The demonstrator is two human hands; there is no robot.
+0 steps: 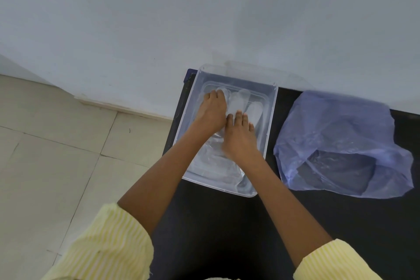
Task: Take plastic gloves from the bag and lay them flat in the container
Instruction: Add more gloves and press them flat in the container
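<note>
Black table carries everything. One blue bag lies right of the container, apart from it, crumpled, mouth toward you. One clear container, long axis running away from you toward the wall. Inside it, clear glove laid flat, fingers pointing to the wall, cuff toward you; how many are stacked, can't tell. Your left hand and right hand both spread flat, palms pressing the glove down, touching side by side. No writing readable.
</note>
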